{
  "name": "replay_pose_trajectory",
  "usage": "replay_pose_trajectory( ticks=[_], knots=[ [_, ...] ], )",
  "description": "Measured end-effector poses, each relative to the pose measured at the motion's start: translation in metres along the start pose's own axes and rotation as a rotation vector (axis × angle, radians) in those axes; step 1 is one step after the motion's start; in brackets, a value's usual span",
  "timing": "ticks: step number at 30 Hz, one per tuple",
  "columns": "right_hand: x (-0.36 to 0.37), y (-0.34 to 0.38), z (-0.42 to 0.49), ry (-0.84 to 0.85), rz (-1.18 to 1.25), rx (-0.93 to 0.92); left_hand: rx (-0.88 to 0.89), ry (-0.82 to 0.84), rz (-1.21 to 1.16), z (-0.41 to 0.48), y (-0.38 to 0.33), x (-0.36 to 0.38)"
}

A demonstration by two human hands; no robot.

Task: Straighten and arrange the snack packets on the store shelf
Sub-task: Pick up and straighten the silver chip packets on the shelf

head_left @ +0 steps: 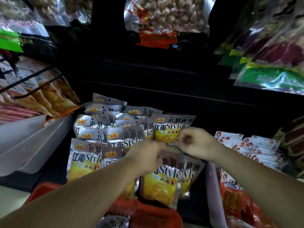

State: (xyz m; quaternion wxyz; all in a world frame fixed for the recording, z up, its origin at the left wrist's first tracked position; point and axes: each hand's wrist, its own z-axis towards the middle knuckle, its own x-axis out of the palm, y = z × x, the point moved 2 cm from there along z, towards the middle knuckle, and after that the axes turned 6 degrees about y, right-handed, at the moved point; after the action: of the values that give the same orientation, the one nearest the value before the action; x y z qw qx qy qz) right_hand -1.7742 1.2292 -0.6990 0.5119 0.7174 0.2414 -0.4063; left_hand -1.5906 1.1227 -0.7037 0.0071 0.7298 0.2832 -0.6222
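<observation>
Gripped in the left hand (146,156), fingers curled: silver top of a near foil packet (162,183) lettered "江南Style" over yellow crisps. Pinched in the right hand (196,143): a blurred silver seal (172,148) just beyond. Crowded behind on the dark shelf (164,99), overlapping glossy matching packets (125,139); white plastic bin (32,145) left, red-and-white sachets (256,145) right.

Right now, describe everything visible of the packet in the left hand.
The packet is a shiny foil pouch: silver top with dark dancing figures, "Style" lettering, a yellow snack pictured below. It hangs upright, blurred, before the shelf's matching packets and above a red basket. The left hand grips its top edge; the right hand pinches a foil edge just above it.
</observation>
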Motion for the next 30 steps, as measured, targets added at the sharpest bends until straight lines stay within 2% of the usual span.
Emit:
replay_pose_trajectory(
  ticks=[2,3,4,7,8,9,12,15,21,26,30],
  knots=[
    [-0.009,0.012,-0.014,-0.182,-0.168,-0.094,-0.028,-0.079,0.041,0.011,-0.001,0.004],
    [-0.011,0.02,-0.02,-0.202,-0.228,-0.138,-0.039,-0.116,0.064,0.016,-0.001,0.005],
    [-0.01,0.026,-0.024,-0.132,-0.242,-0.137,-0.045,-0.152,0.096,0.02,-0.002,0.006],
    [0.016,0.031,-0.031,0.384,-0.119,0.064,-0.084,-0.214,0.217,0.029,-0.004,0.007],
    [0.028,0.025,-0.032,0.5,-0.099,0.114,-0.108,-0.221,0.227,0.03,-0.003,0.006],
    [0.042,0.02,-0.034,0.534,-0.073,0.129,-0.127,-0.229,0.223,0.03,-0.002,0.005],
    [0.076,0.006,-0.033,0.393,-0.052,0.179,-0.112,-0.305,0.18,0.023,0.006,0.0],
    [0.099,-0.001,-0.034,0.301,-0.204,0.178,-0.069,-0.288,0.052,0.009,0.017,0.002],
    [0.114,-0.001,-0.022,0.114,-0.132,0.212,-0.052,-0.059,-0.064,-0.01,0.026,0.019],
    [0.115,-0.002,-0.021,0.113,-0.027,0.189,-0.174,0.321,-0.184,-0.013,0.024,0.037],
    [0.106,0.003,-0.03,0.065,0.186,0.118,-0.156,0.378,-0.254,-0.017,0.017,0.057]
  ],
)
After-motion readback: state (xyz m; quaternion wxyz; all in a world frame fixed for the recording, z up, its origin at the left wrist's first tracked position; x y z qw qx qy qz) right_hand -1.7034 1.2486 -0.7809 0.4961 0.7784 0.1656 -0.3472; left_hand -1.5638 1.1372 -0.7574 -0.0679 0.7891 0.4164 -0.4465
